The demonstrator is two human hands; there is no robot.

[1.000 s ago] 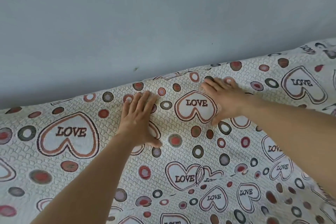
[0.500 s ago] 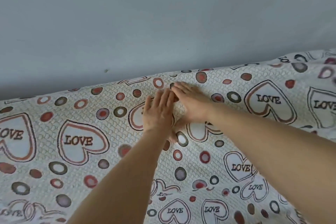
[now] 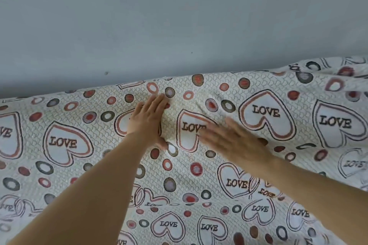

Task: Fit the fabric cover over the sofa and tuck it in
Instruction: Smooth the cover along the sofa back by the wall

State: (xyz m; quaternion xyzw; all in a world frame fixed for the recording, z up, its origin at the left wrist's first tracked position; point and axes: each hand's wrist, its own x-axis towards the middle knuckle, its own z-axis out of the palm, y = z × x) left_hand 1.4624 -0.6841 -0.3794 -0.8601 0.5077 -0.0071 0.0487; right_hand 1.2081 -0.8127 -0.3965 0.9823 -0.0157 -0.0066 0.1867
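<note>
The left hand (image 3: 148, 120) lies flat on the fabric cover (image 3: 65, 143), fingers straight, holding nothing. The right hand (image 3: 233, 141) is blurry but looks flat and open too. The cover runs side to side under both. Its back edge, by the wall (image 3: 179, 16), is nearer the left hand.

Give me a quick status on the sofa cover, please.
Left hand open, flat on the fabric cover. Right hand open, blurred, on or just above it. Cover rumpled at far right; nothing in the way.
</note>
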